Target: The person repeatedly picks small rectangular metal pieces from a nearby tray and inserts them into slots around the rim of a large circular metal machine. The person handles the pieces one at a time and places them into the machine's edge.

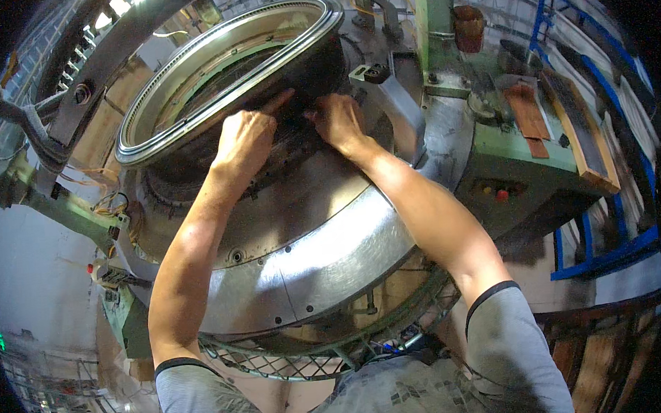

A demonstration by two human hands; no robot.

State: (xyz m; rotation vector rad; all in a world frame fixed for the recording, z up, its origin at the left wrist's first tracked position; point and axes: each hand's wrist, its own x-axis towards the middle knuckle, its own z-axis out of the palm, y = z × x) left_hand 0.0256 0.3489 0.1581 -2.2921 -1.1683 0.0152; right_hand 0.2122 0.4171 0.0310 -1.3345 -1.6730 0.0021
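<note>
My left hand (246, 142) is at the dark outer wall of a large metal ring mold (192, 133) that stands tilted on a round steel table (318, 246). Its fingers are curled, with one finger stretched along the wall toward the right. Close beside it, my right hand (339, 121) reaches to the same wall with bent fingers. Deep shade covers the right fingertips, and anything in either hand is too hidden to make out. A grey metal bracket (399, 113) rises from the table just right of my right hand.
A green machine ledge (559, 155) at the right bears a reddish-brown strip (528, 120) and a wood-framed board (577, 130). Behind it stands a blue rack (596, 73). A rusty bucket (469, 29) is at the back. A dark machine arm (89, 99) slants at the left.
</note>
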